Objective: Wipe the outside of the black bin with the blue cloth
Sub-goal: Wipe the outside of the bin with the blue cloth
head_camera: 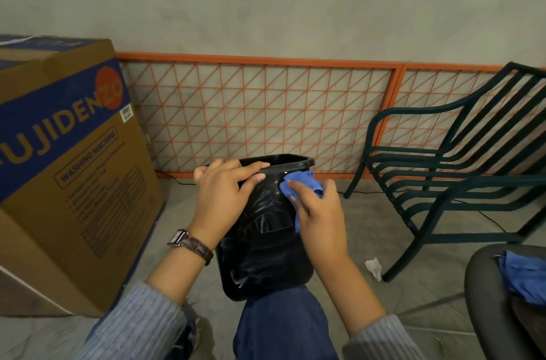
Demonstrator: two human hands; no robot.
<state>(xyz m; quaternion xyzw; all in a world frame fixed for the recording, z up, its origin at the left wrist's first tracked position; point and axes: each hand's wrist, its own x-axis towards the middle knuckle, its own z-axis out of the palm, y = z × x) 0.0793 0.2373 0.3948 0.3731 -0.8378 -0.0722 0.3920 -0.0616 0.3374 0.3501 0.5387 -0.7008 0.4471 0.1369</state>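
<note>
The black bin (263, 250) lies tilted on my lap, its open end pointing away toward the wall and its base near my knee. My left hand (224, 191), with a brown watch on the wrist, grips the bin's rim on the left. My right hand (319, 212) presses the crumpled blue cloth (295, 185) against the bin's outer side just below the rim on the right. The glossy side of the bin shows wet streaks.
A large cardboard washing-machine box (68, 159) stands close on the left. An orange metal grille (260, 114) leans on the wall behind. A dark green slatted chair (449, 170) is at right, with a scrap of paper (373, 266) on the floor. Another blue cloth (523, 277) lies on a dark seat (484, 300).
</note>
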